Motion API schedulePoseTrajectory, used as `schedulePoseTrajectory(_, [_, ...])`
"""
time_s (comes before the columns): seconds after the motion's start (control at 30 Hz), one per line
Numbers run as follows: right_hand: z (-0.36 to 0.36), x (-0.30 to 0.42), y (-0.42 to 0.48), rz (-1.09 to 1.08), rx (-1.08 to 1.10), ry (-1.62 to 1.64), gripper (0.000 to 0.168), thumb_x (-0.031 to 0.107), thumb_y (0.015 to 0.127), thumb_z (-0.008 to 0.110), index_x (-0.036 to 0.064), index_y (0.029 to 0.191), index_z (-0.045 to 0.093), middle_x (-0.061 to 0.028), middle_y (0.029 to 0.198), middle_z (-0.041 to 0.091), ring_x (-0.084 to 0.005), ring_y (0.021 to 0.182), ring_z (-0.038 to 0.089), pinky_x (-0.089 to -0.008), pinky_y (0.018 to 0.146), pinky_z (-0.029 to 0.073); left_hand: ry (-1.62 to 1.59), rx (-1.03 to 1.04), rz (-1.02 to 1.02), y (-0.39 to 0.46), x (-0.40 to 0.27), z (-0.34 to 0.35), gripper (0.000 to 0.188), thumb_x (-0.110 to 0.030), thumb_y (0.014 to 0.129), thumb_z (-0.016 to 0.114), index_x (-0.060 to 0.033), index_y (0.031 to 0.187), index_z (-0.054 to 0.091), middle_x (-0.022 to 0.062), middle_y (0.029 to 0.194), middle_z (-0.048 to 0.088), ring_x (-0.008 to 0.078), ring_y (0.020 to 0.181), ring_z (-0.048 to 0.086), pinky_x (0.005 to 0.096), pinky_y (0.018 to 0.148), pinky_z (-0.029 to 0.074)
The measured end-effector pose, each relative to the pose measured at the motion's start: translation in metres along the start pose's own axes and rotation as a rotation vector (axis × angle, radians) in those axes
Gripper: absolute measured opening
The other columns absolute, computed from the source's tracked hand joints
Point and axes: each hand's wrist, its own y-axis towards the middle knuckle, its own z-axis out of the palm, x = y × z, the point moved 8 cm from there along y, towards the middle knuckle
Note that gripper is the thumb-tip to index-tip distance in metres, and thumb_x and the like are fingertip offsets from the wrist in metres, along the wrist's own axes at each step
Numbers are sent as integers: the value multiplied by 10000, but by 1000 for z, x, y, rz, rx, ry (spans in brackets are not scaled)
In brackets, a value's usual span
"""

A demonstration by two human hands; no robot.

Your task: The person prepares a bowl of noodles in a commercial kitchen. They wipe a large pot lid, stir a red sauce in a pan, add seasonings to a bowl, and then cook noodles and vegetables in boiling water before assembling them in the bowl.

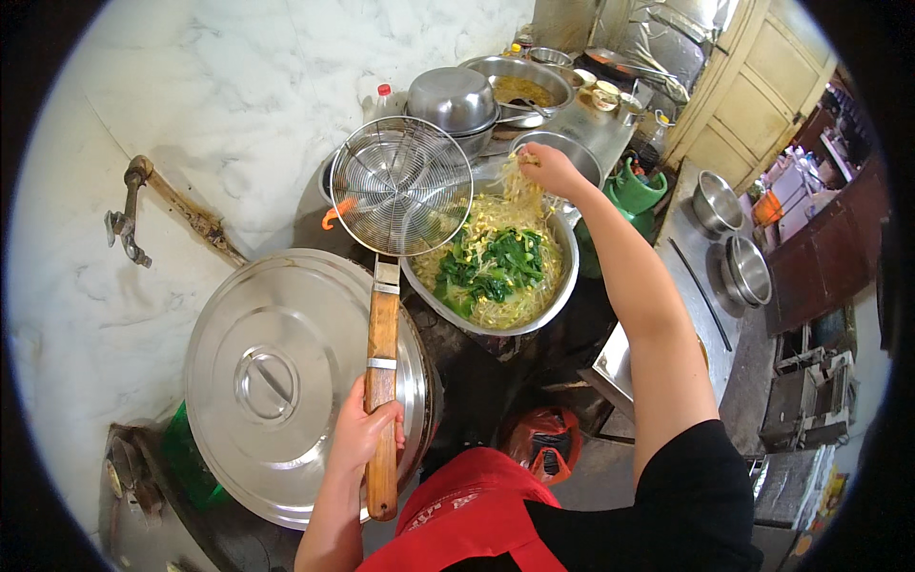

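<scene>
My left hand (366, 429) grips the wooden handle of a wire spider strainer (402, 187); its round basket is over the back rim of the lidded pot and beside the metal basin. My right hand (549, 170) pinches a clump of bean sprouts (523, 187), which hangs above the far right side of the basin. The large metal basin (493, 330) holds bean sprouts and cooked leafy greens (500, 264) in liquid. Just behind my right hand stands an empty-looking metal pot (582, 154), partly hidden by the hand.
A large pot lid (236, 329) lies at the left, below a wall tap (132, 207). Upturned metal bowl (452, 96) and a wide basin of yellowish liquid (525, 89) stand behind. A green gas cylinder (635, 189) is at the right, near metal bowls (717, 200). A red plastic bag (547, 443) sits low.
</scene>
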Motion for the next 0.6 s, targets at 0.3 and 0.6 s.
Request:
schedulePoseTrajectory(0.3, [-41, 35, -22, 215, -85, 229, 309, 264, 774, 562, 53, 997, 527, -115, 833, 582, -182, 727, 541, -296, 647, 426, 62, 132, -75, -21, 13, -11, 378, -21, 750, 514, -54, 1092, 357, 55, 640, 489, 148, 444, 497, 278, 403, 432])
schedulePoseTrajectory(0.6, [-49, 110, 0, -57, 117, 182, 261, 237, 765, 579, 33, 921, 531, -61, 813, 564, -125, 738, 514, -261, 642, 412, 9, 280, -165, -1, 29, 38, 360, -67, 773, 525, -45, 1086, 348, 63, 668, 497, 149, 475, 509, 284, 430, 445])
